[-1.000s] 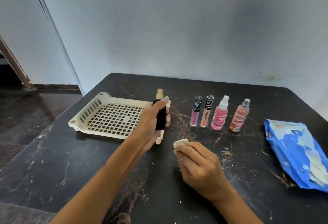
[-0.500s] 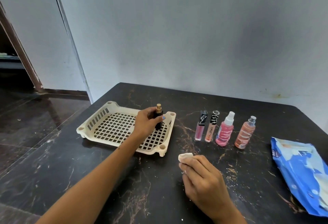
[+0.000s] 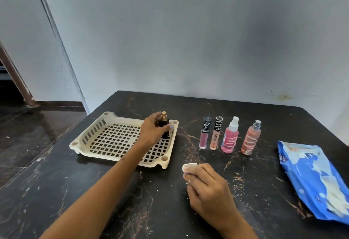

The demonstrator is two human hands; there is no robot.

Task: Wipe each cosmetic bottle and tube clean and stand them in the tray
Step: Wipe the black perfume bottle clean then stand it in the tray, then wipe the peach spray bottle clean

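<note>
My left hand [image 3: 154, 131] has carried the black bottle [image 3: 164, 127] from just above the surface down into the tray [image 3: 120, 140], and the bottle now stands upright near the tray's far right corner. A second ago I was holding it in the air beside the tray's right edge; half a second ago it was already going down onto the grid. My fingers and thumb are still curled round its body, so I have not let go. I judge this bottle to be the first one finished, with only the release left.

My right hand [image 3: 207, 187] stays where it was on the surface, fingers closed round the crumpled wipe [image 3: 188, 167], whose pale end pokes out toward the tray.

The tray holds nothing else that I can see; the rest of its lattice floor is bare. Four pieces wait upright in a row on the surface to the tray's right, apart from it: a pink lip gloss tube [image 3: 204, 133], a peach lip gloss tube [image 3: 216, 133], a pink spray bottle [image 3: 230, 136] and an orange spray bottle [image 3: 252, 138]. Further right lies the blue pack of wipes [image 3: 311, 178], flat on the surface. I would reach for the nearest tube next, once the black bottle stands steady by itself.
</note>
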